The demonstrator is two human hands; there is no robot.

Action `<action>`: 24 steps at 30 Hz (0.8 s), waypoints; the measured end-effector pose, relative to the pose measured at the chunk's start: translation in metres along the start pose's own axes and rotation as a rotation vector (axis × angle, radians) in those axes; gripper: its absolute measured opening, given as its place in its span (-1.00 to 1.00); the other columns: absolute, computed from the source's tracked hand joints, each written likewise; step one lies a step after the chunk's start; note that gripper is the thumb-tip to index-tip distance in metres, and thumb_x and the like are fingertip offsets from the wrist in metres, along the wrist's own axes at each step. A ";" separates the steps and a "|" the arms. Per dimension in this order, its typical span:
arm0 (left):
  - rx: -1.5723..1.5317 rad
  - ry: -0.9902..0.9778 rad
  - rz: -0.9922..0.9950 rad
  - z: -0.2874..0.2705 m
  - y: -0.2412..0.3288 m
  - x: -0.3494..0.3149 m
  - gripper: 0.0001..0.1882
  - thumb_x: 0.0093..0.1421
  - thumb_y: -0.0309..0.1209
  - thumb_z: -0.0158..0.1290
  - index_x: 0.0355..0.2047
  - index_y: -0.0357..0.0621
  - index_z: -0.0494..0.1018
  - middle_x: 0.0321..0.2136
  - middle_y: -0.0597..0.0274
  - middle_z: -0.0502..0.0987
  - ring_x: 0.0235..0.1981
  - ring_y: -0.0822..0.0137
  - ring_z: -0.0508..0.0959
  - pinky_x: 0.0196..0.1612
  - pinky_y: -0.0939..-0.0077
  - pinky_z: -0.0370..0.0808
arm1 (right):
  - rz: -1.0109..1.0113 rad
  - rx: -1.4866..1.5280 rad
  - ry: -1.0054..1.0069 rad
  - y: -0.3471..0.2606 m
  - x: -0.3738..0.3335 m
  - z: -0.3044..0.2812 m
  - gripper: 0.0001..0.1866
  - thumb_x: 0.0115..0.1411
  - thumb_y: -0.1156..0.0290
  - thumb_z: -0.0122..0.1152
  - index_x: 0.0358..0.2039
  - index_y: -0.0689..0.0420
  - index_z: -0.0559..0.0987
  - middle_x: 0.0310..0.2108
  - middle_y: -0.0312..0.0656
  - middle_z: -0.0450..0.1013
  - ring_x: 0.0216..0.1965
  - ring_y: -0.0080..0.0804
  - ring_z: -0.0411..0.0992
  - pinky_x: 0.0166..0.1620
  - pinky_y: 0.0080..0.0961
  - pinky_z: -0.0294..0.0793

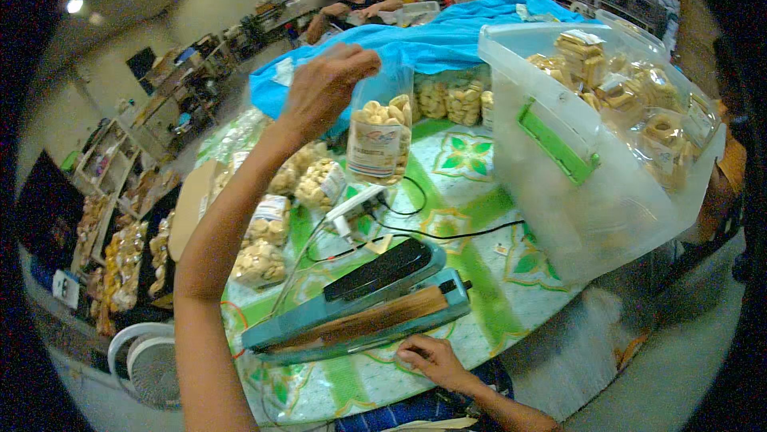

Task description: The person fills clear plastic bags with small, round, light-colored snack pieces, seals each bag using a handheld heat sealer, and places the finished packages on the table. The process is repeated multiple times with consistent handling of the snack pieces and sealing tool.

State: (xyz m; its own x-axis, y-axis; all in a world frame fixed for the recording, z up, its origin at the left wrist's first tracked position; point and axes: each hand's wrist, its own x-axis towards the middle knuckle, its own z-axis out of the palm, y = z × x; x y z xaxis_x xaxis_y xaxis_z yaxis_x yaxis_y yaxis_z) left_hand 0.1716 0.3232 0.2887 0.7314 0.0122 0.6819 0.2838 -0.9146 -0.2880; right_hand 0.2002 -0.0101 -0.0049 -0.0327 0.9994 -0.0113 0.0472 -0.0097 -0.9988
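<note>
My left hand (334, 80) is raised over the table, its fingers pinched on the top of a clear plastic bag (378, 143). The bag hangs upright, filled with pale round biscuits and bearing a white label. Beneath it lies a teal hand-press bag sealer (363, 308) with a black top grip and a brown strip along its base. Close to the sealer's near edge is my right hand (433, 362), low at the table's front. Its fingers are curled in, and nothing shows in them.
Several filled bags (264, 232) lie left of the sealer, beside a white power strip (355, 204) with cables. A translucent bin (551, 168) of packed biscuits stands tilted at right. Blue cloth (455, 24) covers bags at the back. Another person (355, 0) sits beyond.
</note>
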 end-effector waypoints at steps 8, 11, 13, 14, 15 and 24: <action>-0.251 0.346 -0.332 -0.153 0.033 -0.043 -0.90 0.21 -0.51 0.06 -0.26 -0.17 0.51 -0.29 0.21 0.59 -0.20 0.29 0.59 -0.10 0.46 0.52 | -0.004 0.329 -0.330 -0.041 0.011 0.001 -0.79 0.31 0.26 0.16 -0.27 0.16 0.58 -0.36 -0.30 0.54 -0.34 -0.56 0.47 -0.24 -0.53 0.53; -0.736 0.584 -0.356 -0.174 0.047 -0.060 -0.90 0.24 -0.51 0.04 -0.23 -0.16 0.47 -0.25 0.19 0.58 -0.20 0.23 0.57 -0.06 0.34 0.54 | -0.007 0.431 -0.334 -0.069 0.016 0.005 -0.78 0.32 0.28 0.14 -0.27 0.19 0.57 -0.35 -0.28 0.53 -0.33 -0.55 0.48 -0.23 -0.54 0.53; -1.029 0.736 -0.335 -0.189 0.055 -0.073 -0.91 0.24 -0.52 0.04 -0.23 -0.15 0.46 -0.26 0.17 0.57 -0.21 0.21 0.56 -0.06 0.30 0.54 | -0.037 0.405 -0.332 -0.083 0.019 0.012 -0.81 0.31 0.34 0.15 -0.27 0.22 0.54 -0.34 -0.21 0.53 -0.32 -0.50 0.48 -0.24 -0.52 0.51; -1.116 0.789 -0.333 -0.194 0.061 -0.083 -0.91 0.24 -0.52 0.04 -0.24 -0.15 0.46 -0.26 0.17 0.57 -0.21 0.21 0.56 -0.06 0.30 0.54 | -0.068 0.383 -0.334 -0.087 0.020 0.017 -0.82 0.31 0.36 0.15 -0.27 0.23 0.53 -0.34 -0.18 0.52 -0.31 -0.48 0.48 -0.25 -0.51 0.51; -1.217 0.849 -0.336 -0.200 0.069 -0.095 -0.91 0.23 -0.52 0.04 -0.24 -0.15 0.46 -0.26 0.17 0.57 -0.21 0.21 0.55 -0.06 0.29 0.54 | -0.053 0.388 -0.348 -0.089 0.020 0.023 -0.83 0.30 0.37 0.15 -0.27 0.23 0.53 -0.34 -0.18 0.52 -0.31 -0.48 0.47 -0.24 -0.51 0.50; -1.429 1.130 -0.398 -0.240 0.082 -0.160 -0.91 0.19 -0.51 0.06 -0.27 -0.14 0.46 -0.28 0.18 0.56 -0.22 0.22 0.54 -0.05 0.25 0.52 | 0.057 0.193 -0.493 -0.065 0.000 0.058 -0.81 0.26 0.34 0.22 -0.30 0.23 0.58 -0.37 -0.24 0.53 -0.35 -0.53 0.47 -0.25 -0.53 0.51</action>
State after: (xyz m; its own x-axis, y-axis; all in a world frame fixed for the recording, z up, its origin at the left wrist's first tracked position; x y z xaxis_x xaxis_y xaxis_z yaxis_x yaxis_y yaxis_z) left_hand -0.0714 0.1494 0.3175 -0.1149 0.5912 0.7983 -0.7949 -0.5366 0.2830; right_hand 0.1393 -0.0116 0.0570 -0.5030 0.8633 -0.0404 -0.1203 -0.1162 -0.9859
